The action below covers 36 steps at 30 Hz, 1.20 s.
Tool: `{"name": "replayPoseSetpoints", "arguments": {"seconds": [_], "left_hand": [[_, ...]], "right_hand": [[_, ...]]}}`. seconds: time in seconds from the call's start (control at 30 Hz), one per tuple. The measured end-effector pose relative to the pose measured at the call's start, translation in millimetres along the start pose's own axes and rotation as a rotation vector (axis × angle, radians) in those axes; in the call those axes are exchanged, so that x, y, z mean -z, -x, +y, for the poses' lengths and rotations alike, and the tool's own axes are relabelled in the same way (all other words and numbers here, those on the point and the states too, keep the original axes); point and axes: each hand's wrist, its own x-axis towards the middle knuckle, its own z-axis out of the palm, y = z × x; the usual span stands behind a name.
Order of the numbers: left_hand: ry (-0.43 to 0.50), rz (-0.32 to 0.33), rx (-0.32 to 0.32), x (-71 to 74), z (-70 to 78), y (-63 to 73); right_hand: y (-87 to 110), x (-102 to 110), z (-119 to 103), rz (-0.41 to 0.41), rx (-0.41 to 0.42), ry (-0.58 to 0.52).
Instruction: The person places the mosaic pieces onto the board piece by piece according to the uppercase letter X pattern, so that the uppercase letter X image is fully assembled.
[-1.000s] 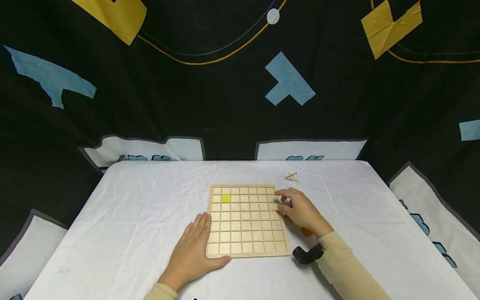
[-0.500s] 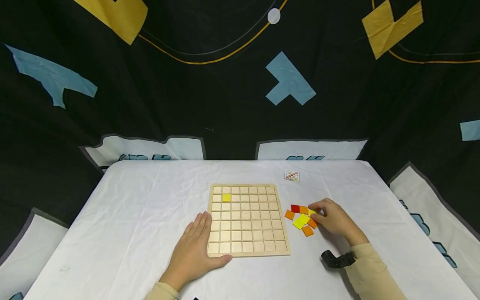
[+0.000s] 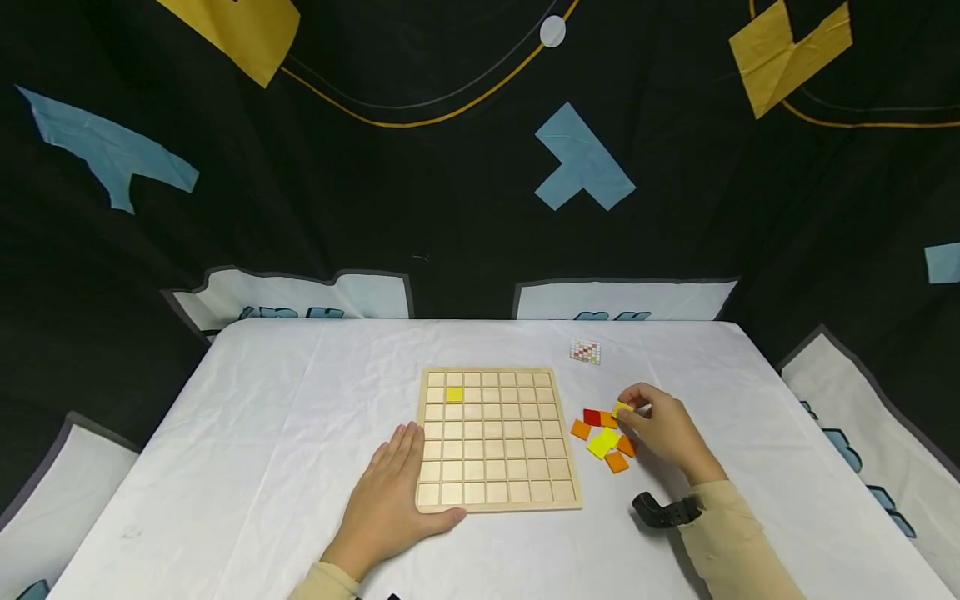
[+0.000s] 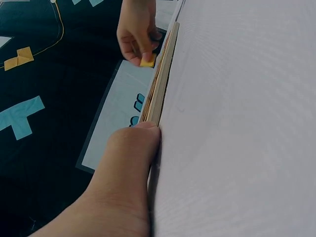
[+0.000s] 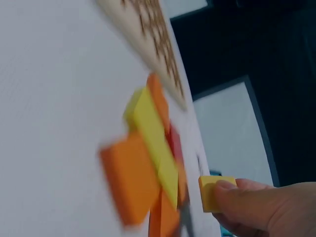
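Note:
A wooden grid board (image 3: 498,442) lies on the white table, with one yellow tile (image 3: 454,394) in a cell of its second row. My left hand (image 3: 386,496) rests along the board's left edge, its fingers straight and the thumb at the near corner. Right of the board, my right hand (image 3: 663,425) pinches a yellow square tile (image 5: 211,193) between thumb and fingers, lifted off the table. Beside that hand lies a loose group of orange tiles (image 3: 617,462), yellow tiles (image 3: 602,443) and a red tile (image 3: 592,417).
A small card with a coloured grid pattern (image 3: 585,351) lies behind the tiles. A white cloth covers the table (image 3: 225,433). A dark curtain (image 3: 465,208) with blue and yellow shapes hangs behind it. A black strap (image 3: 666,510) is around my right wrist.
My right hand moved from the board's right edge to the tile group and picked up a yellow tile, now raised slightly. The left hand stayed at the board.

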Motion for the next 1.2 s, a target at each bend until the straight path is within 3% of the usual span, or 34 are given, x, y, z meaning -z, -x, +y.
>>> {"name": "replayPoseSetpoints", "arguments": {"seconds": [0.17,0.3,0.6,0.83,1.2], "left_hand": [[0.002,0.009,0.000,-0.3,0.0,-0.4],[0.005,-0.004,0.005,0.2,-0.4,-0.5],[-0.009,-0.001,0.003,1.1,-0.6,-0.5],[-0.024,-0.002,-0.007,2.1,-0.5,-0.4],[-0.026,-0.016,-0.011,3.9,-0.5,-0.3]], "right_hand": [[-7.6,-15,-25,-0.023,0.042,-0.117],[-10.4,-37,-52,-0.070,0.129,-0.212],[-15.1,-86,-108,-0.149,0.298,-0.255],[-19.7,-110,-124,-0.163,0.334,-0.265],[-24.2,-119,-134,-0.121,0.306,-0.225]]}}
